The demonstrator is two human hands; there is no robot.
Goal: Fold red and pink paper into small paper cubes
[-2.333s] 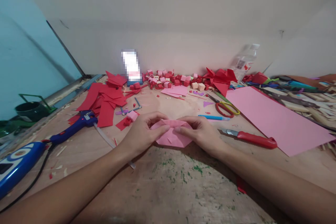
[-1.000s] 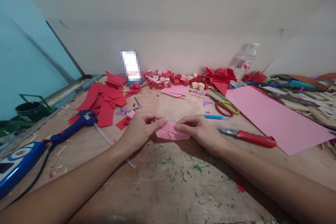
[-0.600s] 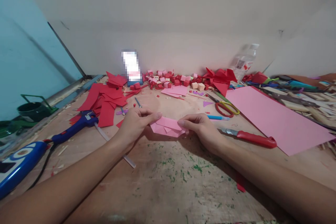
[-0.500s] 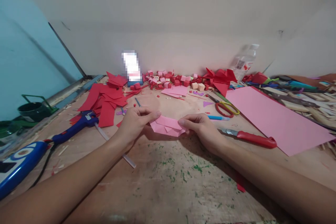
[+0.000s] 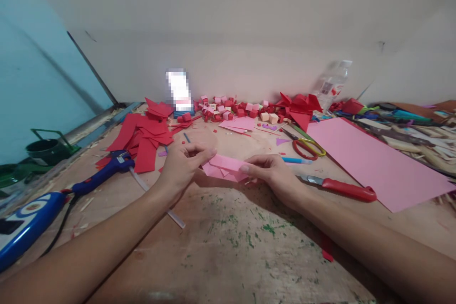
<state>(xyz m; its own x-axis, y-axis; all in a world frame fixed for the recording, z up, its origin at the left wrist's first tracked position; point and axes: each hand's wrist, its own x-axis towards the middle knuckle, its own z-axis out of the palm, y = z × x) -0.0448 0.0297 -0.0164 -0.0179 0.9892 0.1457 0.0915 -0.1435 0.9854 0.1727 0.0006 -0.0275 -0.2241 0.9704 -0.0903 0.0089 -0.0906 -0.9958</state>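
Between my two hands is a small piece of folded pink paper (image 5: 225,168), held just above the wooden table, its flaps and creases facing me. My left hand (image 5: 185,161) pinches its left end with thumb and fingers. At the other end, my right hand (image 5: 272,171) grips the paper, the thumb lying on top and the fingers partly hidden behind. A blue pen (image 5: 292,160) lies beyond the right hand. Close to that hand's right side is a knife with a red handle (image 5: 347,189).
Scissors (image 5: 308,147) and a large pink sheet (image 5: 377,161) lie to the right. Red paper pieces (image 5: 149,137) and a blue glue gun (image 5: 103,171) are on the left. Behind stand small paper cubes (image 5: 228,108), a lit phone (image 5: 179,90) and a plastic bottle (image 5: 335,85).
The pink paper has tilted a little and its lower edge sits slightly higher. My right thumb has shifted slightly on it. Both hands keep their hold.
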